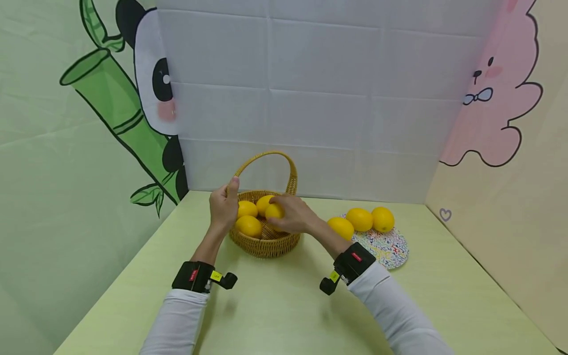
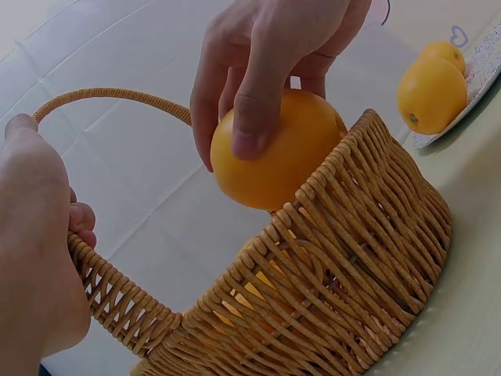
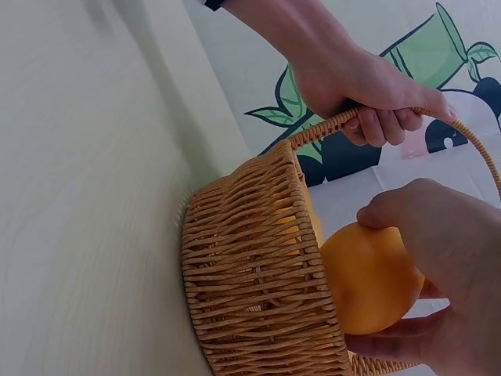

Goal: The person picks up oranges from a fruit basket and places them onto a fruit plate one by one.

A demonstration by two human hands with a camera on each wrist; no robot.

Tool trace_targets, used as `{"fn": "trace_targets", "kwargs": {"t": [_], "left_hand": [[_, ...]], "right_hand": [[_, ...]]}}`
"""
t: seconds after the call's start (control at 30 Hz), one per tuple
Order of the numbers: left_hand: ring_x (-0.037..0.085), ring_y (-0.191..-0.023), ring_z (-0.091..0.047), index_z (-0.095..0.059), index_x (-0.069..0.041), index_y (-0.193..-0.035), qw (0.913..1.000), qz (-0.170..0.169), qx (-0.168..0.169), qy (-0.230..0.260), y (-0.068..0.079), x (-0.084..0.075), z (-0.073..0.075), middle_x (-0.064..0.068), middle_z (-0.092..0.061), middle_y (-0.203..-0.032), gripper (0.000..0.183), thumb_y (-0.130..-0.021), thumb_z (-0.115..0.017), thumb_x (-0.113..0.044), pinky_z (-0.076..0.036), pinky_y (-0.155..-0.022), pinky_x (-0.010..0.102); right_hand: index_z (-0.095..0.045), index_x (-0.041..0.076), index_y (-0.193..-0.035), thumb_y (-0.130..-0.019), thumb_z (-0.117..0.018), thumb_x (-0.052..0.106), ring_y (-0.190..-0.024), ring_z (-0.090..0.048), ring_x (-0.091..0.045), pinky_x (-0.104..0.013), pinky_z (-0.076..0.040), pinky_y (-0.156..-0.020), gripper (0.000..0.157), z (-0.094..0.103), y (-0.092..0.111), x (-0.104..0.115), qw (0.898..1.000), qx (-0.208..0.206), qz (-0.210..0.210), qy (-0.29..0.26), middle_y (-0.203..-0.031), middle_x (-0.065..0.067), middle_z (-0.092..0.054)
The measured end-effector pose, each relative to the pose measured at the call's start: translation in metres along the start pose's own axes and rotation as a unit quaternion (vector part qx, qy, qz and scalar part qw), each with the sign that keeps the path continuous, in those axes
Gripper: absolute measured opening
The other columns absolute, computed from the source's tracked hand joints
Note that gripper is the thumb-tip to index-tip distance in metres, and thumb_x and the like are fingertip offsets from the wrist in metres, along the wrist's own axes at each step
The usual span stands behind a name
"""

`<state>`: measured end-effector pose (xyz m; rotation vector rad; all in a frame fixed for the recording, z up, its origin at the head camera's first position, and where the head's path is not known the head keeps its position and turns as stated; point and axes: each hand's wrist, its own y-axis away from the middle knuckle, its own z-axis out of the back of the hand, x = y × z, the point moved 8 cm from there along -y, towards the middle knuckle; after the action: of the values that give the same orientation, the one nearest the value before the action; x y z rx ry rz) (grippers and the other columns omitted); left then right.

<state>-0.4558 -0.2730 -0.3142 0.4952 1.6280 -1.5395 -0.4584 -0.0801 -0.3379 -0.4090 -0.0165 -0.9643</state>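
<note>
My left hand (image 1: 224, 207) grips the arched handle of a woven wicker basket (image 1: 265, 250) on its left side. With thumb and fingers, my right hand (image 1: 293, 213) holds a yellow-orange orange (image 2: 274, 153) at the basket's rim. The right wrist view shows this orange (image 3: 368, 278) overlapping the rim, the palm partly covering it. Several more oranges (image 1: 249, 227) lie in the basket, partly seen through the weave in the left wrist view. The basket stands upright on the table.
To the right of the basket is a round speckled plate (image 1: 386, 249). Three oranges (image 1: 359, 219) sit along its far and left edge, near my right forearm. A pale wall sheet (image 1: 310, 123) rises behind the table (image 1: 275, 305), with printed cartoon side walls.
</note>
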Motion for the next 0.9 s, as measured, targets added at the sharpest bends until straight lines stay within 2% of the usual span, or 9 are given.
{"fn": "trace_targets", "kwargs": {"t": [0.2, 0.33, 0.43, 0.5, 0.9], "left_hand": [[-0.001, -0.037, -0.022, -0.035, -0.013, -0.059, 1.0, -0.002, -0.002, -0.003, 0.0, -0.001, -0.001, -0.01, -0.03, -0.047, 0.057, -0.109, -0.051, -0.035, -0.016, -0.04, 0.019], [-0.001, -0.037, -0.02, -0.034, -0.012, -0.059, 1.0, -0.001, -0.007, -0.001, -0.006, 0.016, -0.004, -0.008, -0.03, -0.047, 0.058, -0.109, -0.051, -0.035, -0.015, -0.039, 0.02], [-0.001, -0.037, -0.019, -0.034, -0.011, -0.059, 0.9999, 0.0, -0.011, -0.003, -0.012, 0.032, -0.007, -0.006, -0.029, -0.047, 0.059, -0.109, -0.051, -0.036, -0.015, -0.039, 0.021], [0.0, -0.037, -0.02, -0.035, -0.012, -0.059, 0.9999, -0.003, -0.011, -0.004, -0.013, 0.036, -0.008, -0.006, -0.03, -0.047, 0.059, -0.109, -0.051, -0.039, -0.015, -0.038, 0.021], [0.007, -0.037, -0.022, -0.035, -0.013, -0.059, 0.9996, -0.022, 0.001, -0.016, -0.012, 0.034, -0.013, -0.005, -0.03, -0.046, 0.064, -0.106, -0.047, -0.055, -0.016, -0.036, 0.022]], "right_hand": [[-0.059, 0.011, -0.143, -0.096, -0.066, 0.042, -0.123, -0.053, -0.025, -0.042, -0.05, -0.095, 0.056, 0.009, 0.008, -0.005, 0.999, -0.04, -0.004, -0.023, -0.143, -0.01, -0.055], [-0.058, 0.01, -0.143, -0.095, -0.068, 0.039, -0.117, -0.054, -0.022, -0.04, -0.053, -0.091, 0.057, 0.017, 0.014, -0.007, 0.996, -0.075, -0.002, -0.042, -0.142, -0.009, -0.055], [-0.059, 0.009, -0.142, -0.095, -0.069, 0.037, -0.107, -0.055, -0.02, -0.037, -0.054, -0.083, 0.056, 0.024, 0.02, -0.008, 0.993, -0.103, 0.003, -0.064, -0.139, -0.008, -0.055], [-0.059, 0.009, -0.14, -0.094, -0.069, 0.037, -0.103, -0.055, -0.019, -0.035, -0.055, -0.078, 0.055, 0.028, 0.023, -0.01, 0.99, -0.122, 0.006, -0.076, -0.137, -0.007, -0.055], [-0.063, 0.01, -0.135, -0.092, -0.07, 0.032, -0.099, -0.058, -0.016, -0.031, -0.057, -0.07, 0.049, 0.045, 0.052, -0.022, 0.974, -0.201, 0.031, -0.103, -0.132, -0.005, -0.058]]}}
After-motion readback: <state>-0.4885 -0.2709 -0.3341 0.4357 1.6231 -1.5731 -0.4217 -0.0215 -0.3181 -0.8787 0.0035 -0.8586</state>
